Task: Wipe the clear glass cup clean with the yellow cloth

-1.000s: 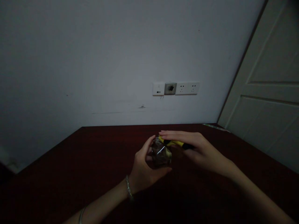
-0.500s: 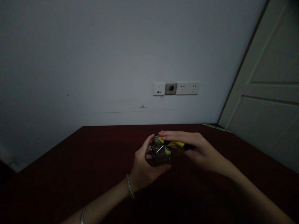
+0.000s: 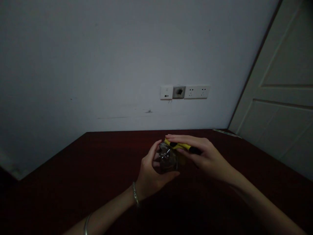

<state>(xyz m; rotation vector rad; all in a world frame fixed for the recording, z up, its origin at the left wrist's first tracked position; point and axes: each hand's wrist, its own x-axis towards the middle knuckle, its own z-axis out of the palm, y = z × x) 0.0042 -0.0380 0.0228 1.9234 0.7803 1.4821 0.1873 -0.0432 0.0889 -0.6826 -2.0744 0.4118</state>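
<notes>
My left hand (image 3: 149, 174) is wrapped round a small clear glass jar (image 3: 167, 160) with dark contents, holding it upright just above the dark red table (image 3: 97, 156). My right hand (image 3: 204, 155) grips a yellow and black tool (image 3: 179, 146), laid flat with its tip at the top of the jar. The fingers of the right hand stretch along the tool. A silver bracelet (image 3: 135, 195) circles my left wrist. The room is dim, so the jar's contents stay unclear.
A row of white wall sockets (image 3: 185, 92) sits on the grey wall behind the table. A white panelled door (image 3: 281, 94) stands at the right. A thin pale strip (image 3: 226, 133) lies at the table's far right corner.
The jar has been turned a little in my left hand, and the tool in my right hand has risen slightly at the jar's top. Both hands stay in the same place.
</notes>
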